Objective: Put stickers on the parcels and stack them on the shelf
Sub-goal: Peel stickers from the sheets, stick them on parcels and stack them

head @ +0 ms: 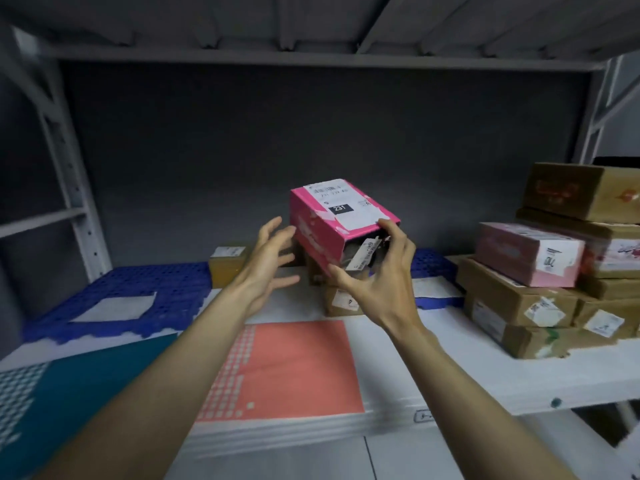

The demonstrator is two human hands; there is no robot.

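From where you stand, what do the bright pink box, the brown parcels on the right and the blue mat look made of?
The bright pink box looks like printed cardboard: creased edges, scuffed print, a white paper label on top. The brown parcels seem plain corrugated cardboard, matte, taped, with paper stickers. The blue mat is probably moulded plastic, given its even grid of holes, though blur leaves that open.

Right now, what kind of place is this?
Likely a parcel depot or stockroom: a metal shelf holds stacked cardboard parcels with shipping labels, and the right hand holds a pink parcel labelled 231.
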